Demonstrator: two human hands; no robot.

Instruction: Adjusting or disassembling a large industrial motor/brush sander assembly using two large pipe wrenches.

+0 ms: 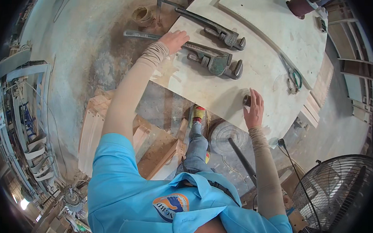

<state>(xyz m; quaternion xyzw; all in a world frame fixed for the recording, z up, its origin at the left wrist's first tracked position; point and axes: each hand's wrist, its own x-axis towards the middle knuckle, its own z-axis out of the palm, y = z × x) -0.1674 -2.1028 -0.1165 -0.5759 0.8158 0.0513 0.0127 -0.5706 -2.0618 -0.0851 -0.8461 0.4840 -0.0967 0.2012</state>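
Observation:
My left hand (174, 42) is closed over the handle of the nearer large pipe wrench (218, 62) at the back left edge of the pale board tabletop (212, 97). A second pipe wrench (227, 36) lies just behind it, jaws also pointing right. My right hand (254, 107) grips a small dark cylindrical piece (246, 101) near the front right of the board. Green-handled scissors or pliers (296, 78) lie farther right beside a long curved strip (258, 37).
A dark red container (296, 9) stands at the back right. A bucket (141, 17) is on the floor beyond the left edge. Wooden pieces (94, 125) lie low at left; a round weighted base with pole (222, 137) is below the board. A caged fan (333, 193) stands at lower right.

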